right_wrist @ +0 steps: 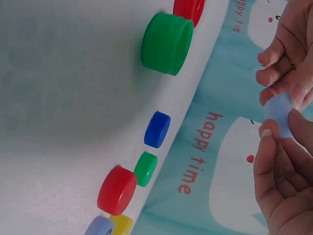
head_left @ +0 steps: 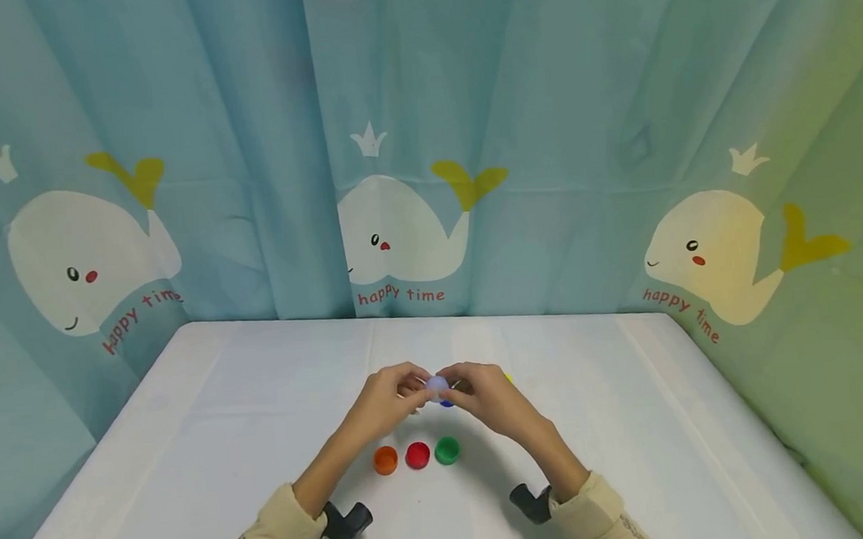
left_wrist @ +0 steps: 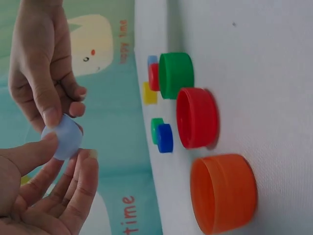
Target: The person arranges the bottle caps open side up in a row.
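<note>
A pale blue bottle cap (head_left: 436,388) is raised above the table between both hands. My left hand (head_left: 382,400) pinches its left side between thumb and fingers. From the other side, my right hand (head_left: 495,397) pinches it too, with the thumb on the near face. In the left wrist view the cap (left_wrist: 68,137) is gripped by both thumbs. Below the hands, an orange cap (head_left: 386,460), a red cap (head_left: 418,456) and a green cap (head_left: 447,450) stand in a row, open side towards me.
Farther back on the white table (head_left: 262,423) are a blue cap (right_wrist: 157,129), a small green cap (right_wrist: 145,169), another red cap (right_wrist: 117,190), a yellow cap (right_wrist: 121,224) and another pale blue cap (right_wrist: 100,226). A whale-printed curtain (head_left: 563,210) hangs behind the table.
</note>
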